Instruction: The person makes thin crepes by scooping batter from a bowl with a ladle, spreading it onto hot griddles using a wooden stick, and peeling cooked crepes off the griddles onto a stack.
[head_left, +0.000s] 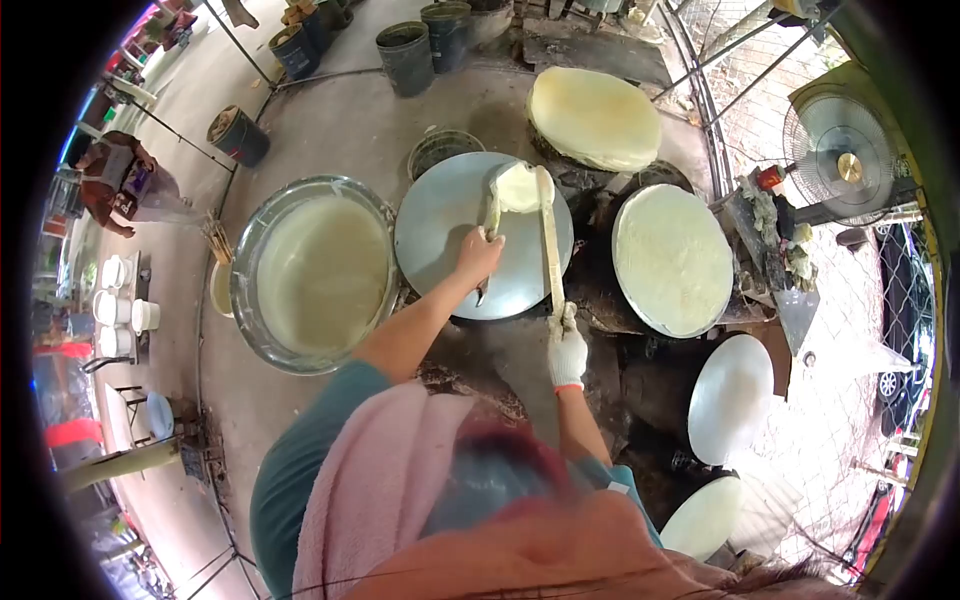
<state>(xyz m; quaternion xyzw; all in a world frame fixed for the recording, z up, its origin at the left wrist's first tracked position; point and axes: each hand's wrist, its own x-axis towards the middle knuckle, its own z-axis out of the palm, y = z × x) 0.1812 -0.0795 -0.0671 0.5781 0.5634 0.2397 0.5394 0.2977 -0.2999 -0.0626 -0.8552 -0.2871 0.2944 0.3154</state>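
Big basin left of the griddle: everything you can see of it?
Wide, round, shiny, metal-looking basin, open and upright, holding pale, creamy liquid. Pale smears mark its inner wall. It stands just left of the round griddle; whether they touch is unclear. Its underside is hidden. Neither the left hand nor the right hand is on it.

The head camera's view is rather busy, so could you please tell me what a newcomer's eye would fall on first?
Probably the broad basin of pale liquid, left of centre, and the round metal plate beside it, over which the left hand holds a handle and the gloved right hand a long stick. The round pale layer to their right and the large fan at upper right also stand out.
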